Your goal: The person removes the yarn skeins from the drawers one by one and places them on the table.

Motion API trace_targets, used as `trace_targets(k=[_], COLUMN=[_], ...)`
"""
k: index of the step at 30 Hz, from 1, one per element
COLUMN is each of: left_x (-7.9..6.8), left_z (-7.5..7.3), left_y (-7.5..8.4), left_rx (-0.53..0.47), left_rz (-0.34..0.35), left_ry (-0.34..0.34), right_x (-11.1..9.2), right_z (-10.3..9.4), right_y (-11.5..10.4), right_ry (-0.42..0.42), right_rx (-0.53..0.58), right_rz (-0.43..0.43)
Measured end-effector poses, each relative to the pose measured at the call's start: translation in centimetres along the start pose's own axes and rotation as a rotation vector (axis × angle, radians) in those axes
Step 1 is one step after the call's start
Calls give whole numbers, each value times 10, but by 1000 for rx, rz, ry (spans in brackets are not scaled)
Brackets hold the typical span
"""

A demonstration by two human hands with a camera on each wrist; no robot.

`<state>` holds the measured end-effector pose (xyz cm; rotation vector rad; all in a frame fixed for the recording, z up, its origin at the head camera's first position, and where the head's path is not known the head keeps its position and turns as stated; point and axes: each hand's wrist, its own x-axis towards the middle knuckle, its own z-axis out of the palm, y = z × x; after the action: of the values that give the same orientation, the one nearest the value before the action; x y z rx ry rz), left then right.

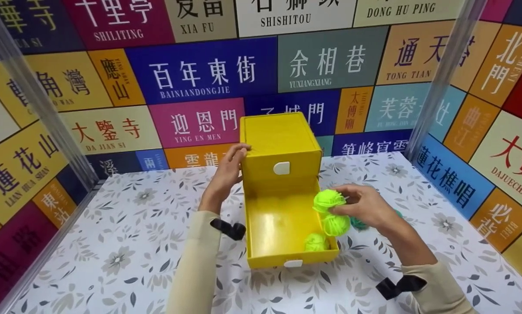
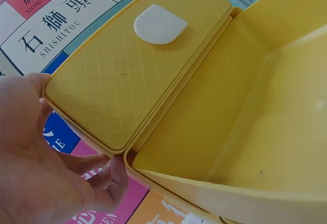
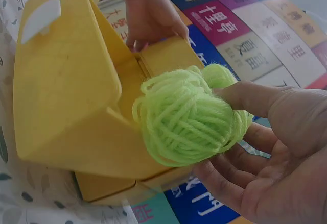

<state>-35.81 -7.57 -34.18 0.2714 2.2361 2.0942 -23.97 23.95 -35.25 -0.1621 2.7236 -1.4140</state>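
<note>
A yellow two-drawer box [image 1: 280, 135] stands with its lower drawer [image 1: 274, 218] pulled out toward the front. My left hand [image 1: 226, 174] rests against the left side of the upper part, its fingertips at the edges beside the closed upper drawer front [image 2: 122, 71]. Over the lower drawer's right wall, my right hand [image 1: 365, 203] pinches a neon yellow-green yarn ball [image 3: 186, 122] between thumb and fingers. A second such yarn ball [image 1: 336, 224] shows just under it in the head view. Another neon yarn ball [image 1: 316, 242] lies inside the drawer, in the front right corner.
Teal yarn [image 1: 359, 223] lies on the table right of the drawer, partly hidden behind my right hand. The floral-patterned table [image 1: 117, 261] ends at a wall of colored sign panels [image 1: 199, 69]. Clear upright posts [image 1: 439, 78] stand at both sides.
</note>
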Motion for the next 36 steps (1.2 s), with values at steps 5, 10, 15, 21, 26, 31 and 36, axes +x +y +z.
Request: trace_targets(k=[5,10,15,21,26,31,36], left_x=[-1,-1,-2,-3,-1,-1,-2], left_z=[0,0,-2,-2,0,1,0], left_y=[0,0,1,1,0,-1,0], left_rx=[-7,-11,-18,-15,-7,-3,-6], left_rz=[2,1,2,5,8,5,10], left_ry=[-1,-7,-6,0,-2,1,-6], right_x=[-1,-3,0,5,7,5,4], right_z=[-7,-14,-19,-23,-30,-35,-35], right_y=[15,30,48,68,81,92,101], right_ry=[8,10,8,0,-19,-55,-111], right_rx=[-4,-26,-21,7,-27,-121,-185], right_rz=[43,68,74,69,127,121,76])
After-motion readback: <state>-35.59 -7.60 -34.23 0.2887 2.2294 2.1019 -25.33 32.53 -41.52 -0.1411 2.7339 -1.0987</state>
